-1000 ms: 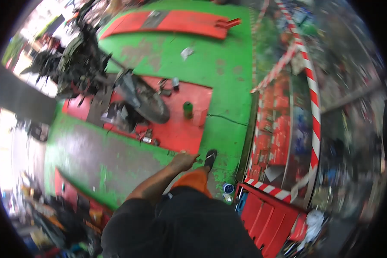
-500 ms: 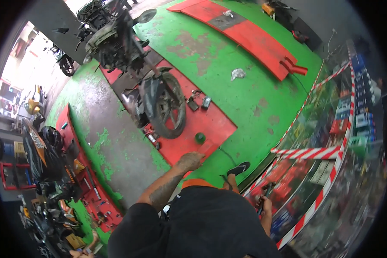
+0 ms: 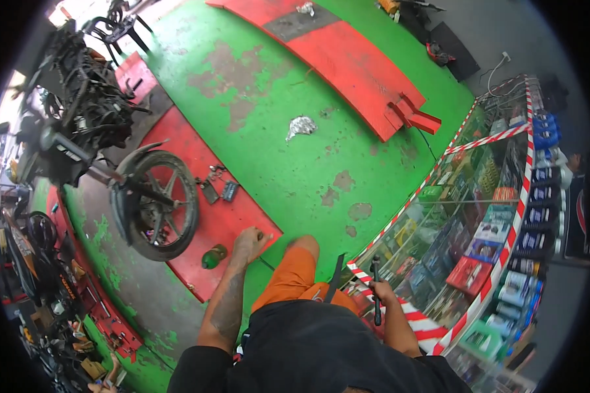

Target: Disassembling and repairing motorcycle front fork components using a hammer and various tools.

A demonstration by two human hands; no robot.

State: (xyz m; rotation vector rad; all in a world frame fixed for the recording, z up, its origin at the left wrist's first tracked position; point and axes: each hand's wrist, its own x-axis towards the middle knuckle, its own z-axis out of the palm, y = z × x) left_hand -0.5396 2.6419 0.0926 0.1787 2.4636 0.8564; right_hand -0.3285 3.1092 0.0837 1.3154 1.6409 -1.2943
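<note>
Nearby, a wheel [image 3: 176,204] flanks a probable bottle [image 3: 213,257].

Green painted floor [image 3: 275,160], worn to rough, dull patches. Upper centre, shiny crumpled foil [image 3: 301,127]; above it, a smooth red-painted ramp [image 3: 367,69]. Left, a matt rubber tyre [image 3: 191,219]; near centre, a translucent green plastic bottle [image 3: 214,256]. Right, a reflective glass case [image 3: 416,226]. Lower centre, matt black cloth shirt [image 3: 295,347], orange cloth shorts [image 3: 285,285], smooth dark tool [image 3: 377,312].
</note>
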